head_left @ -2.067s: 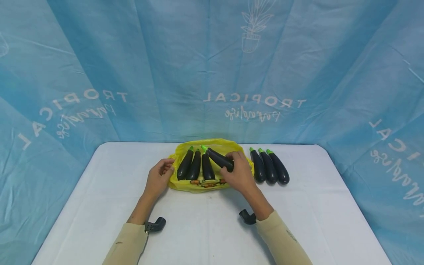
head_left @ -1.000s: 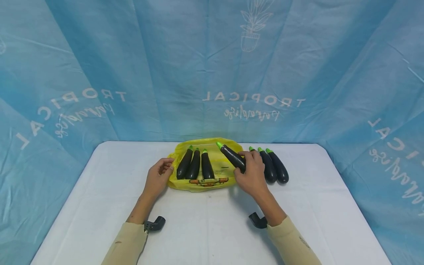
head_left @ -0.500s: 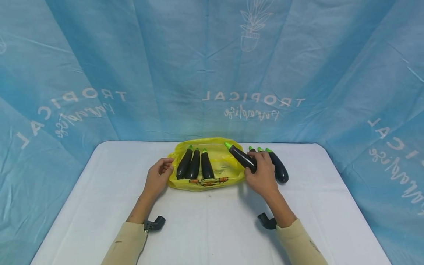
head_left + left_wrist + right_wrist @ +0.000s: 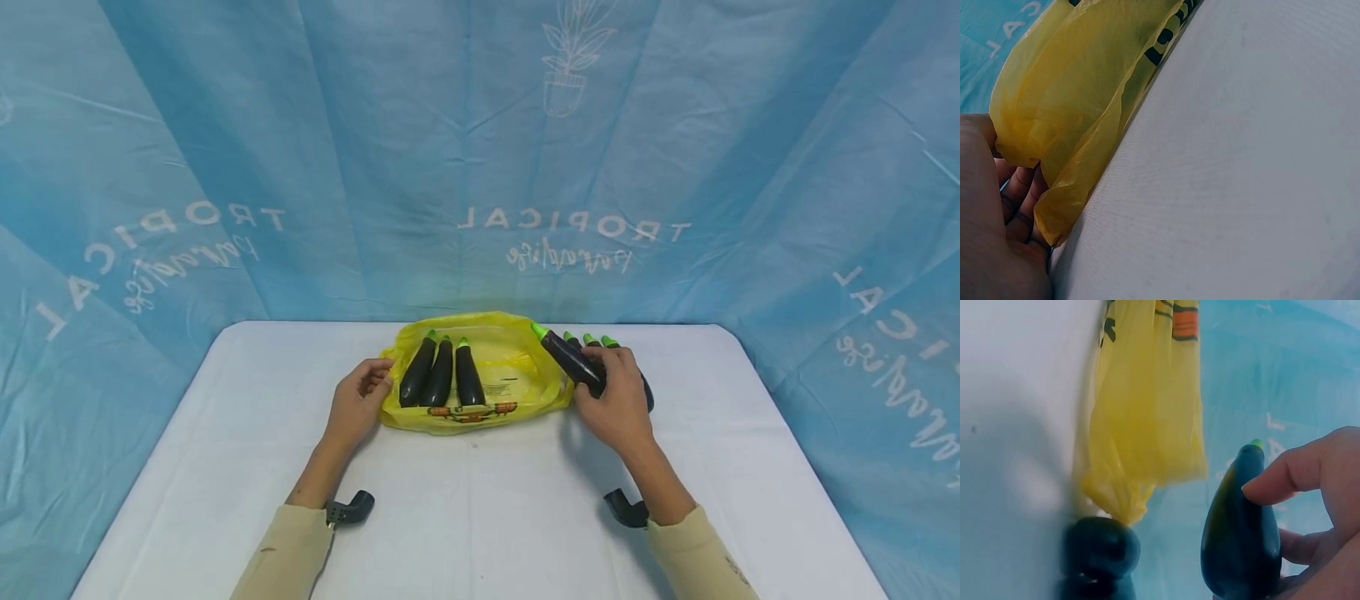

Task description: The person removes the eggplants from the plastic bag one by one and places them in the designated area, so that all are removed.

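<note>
My right hand (image 4: 617,402) grips a dark eggplant (image 4: 573,362) with a green stem end, just past the right end of a yellow plastic bag (image 4: 536,403). In the right wrist view, the thumb and fingers pinch this eggplant (image 4: 1242,531) above the table. Partly hidden behind the hand lie more eggplants (image 4: 648,392) in a row, with their green tips showing. Inside the bag's open mouth, three eggplants (image 4: 469,375) lie side by side on the left. My left hand (image 4: 358,402) holds the bag's left end; in the left wrist view its fingers (image 4: 1019,187) curl at the yellow plastic.
A white cloth covers the table (image 4: 465,517). Behind its far edge hangs a blue curtain (image 4: 375,167) with mirrored lettering. A black wrist camera (image 4: 351,507) sits at the left cuff and another wrist camera (image 4: 626,508) at the right.
My right hand has carried the eggplant out of the bag to the right, until it hangs over the row on the table. My left hand stays at the bag's left end.
</note>
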The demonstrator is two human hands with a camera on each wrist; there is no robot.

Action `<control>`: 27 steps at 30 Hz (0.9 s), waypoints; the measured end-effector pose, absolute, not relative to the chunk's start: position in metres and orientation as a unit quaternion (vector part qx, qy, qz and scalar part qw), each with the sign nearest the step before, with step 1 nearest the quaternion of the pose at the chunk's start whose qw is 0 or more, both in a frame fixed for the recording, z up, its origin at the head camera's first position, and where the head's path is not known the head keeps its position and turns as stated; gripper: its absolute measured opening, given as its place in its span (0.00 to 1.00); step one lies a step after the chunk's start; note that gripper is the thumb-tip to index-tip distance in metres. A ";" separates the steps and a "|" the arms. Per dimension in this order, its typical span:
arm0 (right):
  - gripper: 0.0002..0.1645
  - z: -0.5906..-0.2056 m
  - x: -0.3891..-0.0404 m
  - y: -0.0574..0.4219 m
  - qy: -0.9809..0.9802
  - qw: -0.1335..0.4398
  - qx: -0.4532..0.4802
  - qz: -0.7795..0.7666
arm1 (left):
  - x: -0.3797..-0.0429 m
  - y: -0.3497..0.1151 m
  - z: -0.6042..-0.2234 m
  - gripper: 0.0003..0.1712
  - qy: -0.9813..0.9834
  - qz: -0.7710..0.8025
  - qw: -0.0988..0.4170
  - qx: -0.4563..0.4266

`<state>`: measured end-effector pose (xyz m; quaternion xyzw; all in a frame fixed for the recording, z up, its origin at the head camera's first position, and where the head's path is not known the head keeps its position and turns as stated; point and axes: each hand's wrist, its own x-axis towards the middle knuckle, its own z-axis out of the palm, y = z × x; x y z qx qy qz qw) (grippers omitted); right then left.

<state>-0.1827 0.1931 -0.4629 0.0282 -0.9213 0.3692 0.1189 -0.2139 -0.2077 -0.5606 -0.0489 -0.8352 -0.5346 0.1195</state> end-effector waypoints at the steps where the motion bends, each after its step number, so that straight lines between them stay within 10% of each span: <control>1: 0.32 -0.463 -0.183 0.195 -0.922 0.118 0.027 0.368 | -0.214 -0.208 -0.561 0.15 -0.835 -0.535 0.119 -0.047; 27: 0.32 -0.475 -0.183 0.235 -0.925 0.158 -0.011 0.345 | -0.213 -0.207 -0.559 0.15 -0.834 -0.538 0.111 -0.047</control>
